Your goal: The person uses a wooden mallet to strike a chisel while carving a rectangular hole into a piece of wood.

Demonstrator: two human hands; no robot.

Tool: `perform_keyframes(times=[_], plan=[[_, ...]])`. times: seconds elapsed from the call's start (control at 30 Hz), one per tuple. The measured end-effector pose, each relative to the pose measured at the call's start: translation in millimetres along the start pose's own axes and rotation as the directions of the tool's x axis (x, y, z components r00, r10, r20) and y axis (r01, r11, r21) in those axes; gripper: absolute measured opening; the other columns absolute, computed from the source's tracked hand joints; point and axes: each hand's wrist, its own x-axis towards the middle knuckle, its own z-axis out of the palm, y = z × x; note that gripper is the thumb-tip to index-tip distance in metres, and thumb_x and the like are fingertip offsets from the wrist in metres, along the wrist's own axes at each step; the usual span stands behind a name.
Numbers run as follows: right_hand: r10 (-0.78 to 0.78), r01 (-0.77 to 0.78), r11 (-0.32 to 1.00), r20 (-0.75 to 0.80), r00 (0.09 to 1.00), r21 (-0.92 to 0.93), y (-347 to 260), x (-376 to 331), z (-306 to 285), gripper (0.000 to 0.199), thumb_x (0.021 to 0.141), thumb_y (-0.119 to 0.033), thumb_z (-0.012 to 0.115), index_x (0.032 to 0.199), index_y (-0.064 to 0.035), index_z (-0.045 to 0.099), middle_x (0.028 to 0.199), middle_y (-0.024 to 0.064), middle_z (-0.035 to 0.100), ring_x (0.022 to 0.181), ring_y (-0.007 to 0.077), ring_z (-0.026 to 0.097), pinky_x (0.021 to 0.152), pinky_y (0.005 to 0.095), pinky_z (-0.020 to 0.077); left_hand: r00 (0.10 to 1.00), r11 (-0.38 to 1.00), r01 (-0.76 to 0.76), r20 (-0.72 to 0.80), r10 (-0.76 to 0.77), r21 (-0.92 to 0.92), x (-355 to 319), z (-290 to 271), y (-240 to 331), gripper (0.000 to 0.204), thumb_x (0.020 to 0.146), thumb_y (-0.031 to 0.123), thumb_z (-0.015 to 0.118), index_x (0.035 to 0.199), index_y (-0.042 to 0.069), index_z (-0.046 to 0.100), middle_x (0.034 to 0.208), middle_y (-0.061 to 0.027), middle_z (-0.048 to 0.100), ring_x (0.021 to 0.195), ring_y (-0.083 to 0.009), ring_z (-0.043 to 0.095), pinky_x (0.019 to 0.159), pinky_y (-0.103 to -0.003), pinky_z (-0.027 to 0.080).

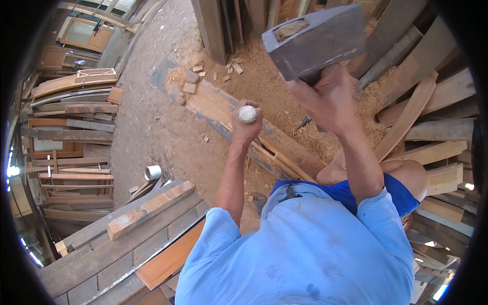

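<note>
Head view, looking down over the person's light blue shirt [305,254]. The left hand [246,127] was closed in a fist around an upright tool with a worn, pale rounded wooden handle end [247,114]; only that butt end showed above the fingers, and the tool's lower part was hidden by the hand. It stood over a long weathered wooden plank with bluish paint traces [218,109], which lay diagonally on the sawdust-covered dirt floor [152,132]. The right hand [325,101] was wrapped fully shut around the handle of a heavy grey steel hammer with a square block head [312,43], raised well above and to the right of the handle end, apart from it. Small wooden offcut blocks [195,76] lay scattered on and beside the far end of the plank. The person's bare knee and blue shorts [401,188] appeared at right, near a pile of loose timber boards [437,137]. A short white cylindrical pipe piece [152,173] lay on the floor at left, near a reddish wooden batten [150,208] resting on stacked grey planks. Wooden door and window frames [71,122] were stacked along the left edge.
</note>
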Motion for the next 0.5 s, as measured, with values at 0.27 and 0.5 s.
perform_keyframes(times=[0.27, 0.5], plan=[[0.372, 0.005, 0.652, 0.326, 0.869, -0.758, 57, -11, 15, 0.028, 0.084, -0.025, 0.067, 0.083, 0.0036, 0.068, 0.087, 0.0254, 0.068, 0.080, 0.0403, 0.068, 0.072, 0.0446, 0.0538, 0.963, 0.958, -0.265, -0.028, 0.269, 0.107, -2, 23, 16, 0.015, 0.080, 0.006, 0.073, 0.092, 0.004, 0.065, 0.078, -0.0116, 0.064, 0.071, -0.0238, 0.063, 0.069, -0.031, 0.051], [-0.168, 0.165, 0.907, 0.026, 0.985, -0.388, 37, -13, 28, 0.027, 0.086, -0.024, 0.064, 0.091, 0.0025, 0.070, 0.081, 0.0228, 0.069, 0.080, 0.0387, 0.070, 0.071, 0.0450, 0.0549, 0.991, 0.991, -0.135, 0.006, 0.135, 0.025, -28, 10, 13, 0.011, 0.083, 0.005, 0.069, 0.093, 0.002, 0.064, 0.087, -0.0097, 0.067, 0.079, -0.0186, 0.064, 0.073, -0.030, 0.051]])
